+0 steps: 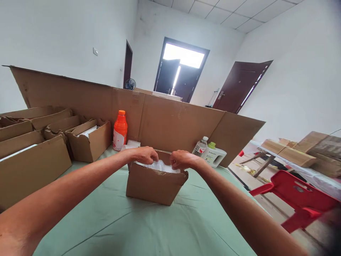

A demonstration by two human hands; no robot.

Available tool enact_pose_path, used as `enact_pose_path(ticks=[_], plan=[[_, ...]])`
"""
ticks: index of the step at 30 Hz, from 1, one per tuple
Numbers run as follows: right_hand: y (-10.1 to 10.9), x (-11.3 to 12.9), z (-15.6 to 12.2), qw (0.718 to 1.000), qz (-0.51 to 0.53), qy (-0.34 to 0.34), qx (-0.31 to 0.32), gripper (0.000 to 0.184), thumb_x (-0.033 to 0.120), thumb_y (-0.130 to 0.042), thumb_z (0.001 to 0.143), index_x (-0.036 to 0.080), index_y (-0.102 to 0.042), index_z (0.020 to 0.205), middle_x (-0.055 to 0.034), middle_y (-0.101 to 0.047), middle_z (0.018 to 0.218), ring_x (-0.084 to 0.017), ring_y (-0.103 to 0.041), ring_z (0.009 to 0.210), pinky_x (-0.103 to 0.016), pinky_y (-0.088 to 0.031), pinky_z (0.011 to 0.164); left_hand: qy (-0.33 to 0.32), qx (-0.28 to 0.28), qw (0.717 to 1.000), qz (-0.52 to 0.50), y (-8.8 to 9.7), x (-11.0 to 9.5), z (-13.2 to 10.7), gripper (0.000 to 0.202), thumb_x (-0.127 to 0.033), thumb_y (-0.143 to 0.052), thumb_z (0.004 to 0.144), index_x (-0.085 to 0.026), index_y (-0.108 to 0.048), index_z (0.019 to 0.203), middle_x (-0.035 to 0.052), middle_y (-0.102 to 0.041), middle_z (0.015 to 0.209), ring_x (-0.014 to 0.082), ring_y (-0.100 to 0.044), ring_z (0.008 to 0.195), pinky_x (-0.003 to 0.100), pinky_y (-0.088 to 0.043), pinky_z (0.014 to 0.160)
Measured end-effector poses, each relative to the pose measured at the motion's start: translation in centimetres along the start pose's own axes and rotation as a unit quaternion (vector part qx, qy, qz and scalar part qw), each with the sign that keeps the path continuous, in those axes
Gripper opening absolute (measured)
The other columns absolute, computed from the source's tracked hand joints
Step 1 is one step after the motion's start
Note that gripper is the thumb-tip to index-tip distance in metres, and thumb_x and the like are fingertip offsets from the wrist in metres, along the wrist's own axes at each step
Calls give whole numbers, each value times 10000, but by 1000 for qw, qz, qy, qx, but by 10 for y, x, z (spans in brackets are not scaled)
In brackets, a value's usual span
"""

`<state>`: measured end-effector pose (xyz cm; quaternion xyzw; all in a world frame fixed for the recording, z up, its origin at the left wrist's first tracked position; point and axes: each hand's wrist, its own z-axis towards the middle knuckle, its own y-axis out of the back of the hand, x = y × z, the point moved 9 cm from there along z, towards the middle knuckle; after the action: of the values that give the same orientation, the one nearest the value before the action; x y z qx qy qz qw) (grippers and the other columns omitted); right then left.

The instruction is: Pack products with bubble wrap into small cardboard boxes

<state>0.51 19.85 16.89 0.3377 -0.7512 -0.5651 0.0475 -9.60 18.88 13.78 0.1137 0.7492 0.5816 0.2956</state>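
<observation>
An open cardboard box (150,185) stands on the green cloth in front of me. White, translucent wrapping that looks like bubble wrap (161,166) lies inside, near its top. My left hand (146,155) is over the box's left part, fingers curled down and closed at the wrap. Over the right part, my right hand (183,159) is also closed, with its fingertips against the wrap's right side. What lies beneath the wrap is hidden. Behind my left hand is a small white packet (132,144).
Several open cardboard boxes (92,142) crowd the left side. An orange bottle (120,131), a clear bottle (200,145) and a white jug (214,155) stand before an upright cardboard panel (176,121). A red chair (301,195) is at the right, beyond the green cloth (149,231).
</observation>
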Motion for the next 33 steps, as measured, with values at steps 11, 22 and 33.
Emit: enact_pose_path(ticks=[11, 22, 33], plan=[[-17, -22, -3, 998, -4, -42, -51, 224, 140, -607, 814, 156, -781, 954, -177, -768, 993, -303, -716, 961, -339, -490, 782, -36, 81, 996, -26, -31, -5, 30, 439, -269, -621, 679, -285, -742, 1100, 5, -723, 1150, 196, -659, 985, 243, -486, 812], [6, -16, -37, 976, 146, 23, -162, 377, 222, -401, 971, 231, -708, 1189, -30, -744, 1168, -185, -677, 1021, -248, -477, 849, 5, -53, 997, -46, 16, -19, -11, 431, -197, -546, 749, -208, -704, 1150, 25, -740, 1087, 169, -668, 924, 236, -492, 804], [-166, -43, -58, 808, 510, -62, -288, 673, 558, -602, 776, 208, -518, 1345, -137, -643, 1330, -311, -646, 1144, -441, -552, 879, 214, -421, 820, -322, -81, 67, -167, 570, -428, -570, 784, -163, -550, 1288, 128, -643, 1254, 253, -645, 1059, 396, -556, 854]])
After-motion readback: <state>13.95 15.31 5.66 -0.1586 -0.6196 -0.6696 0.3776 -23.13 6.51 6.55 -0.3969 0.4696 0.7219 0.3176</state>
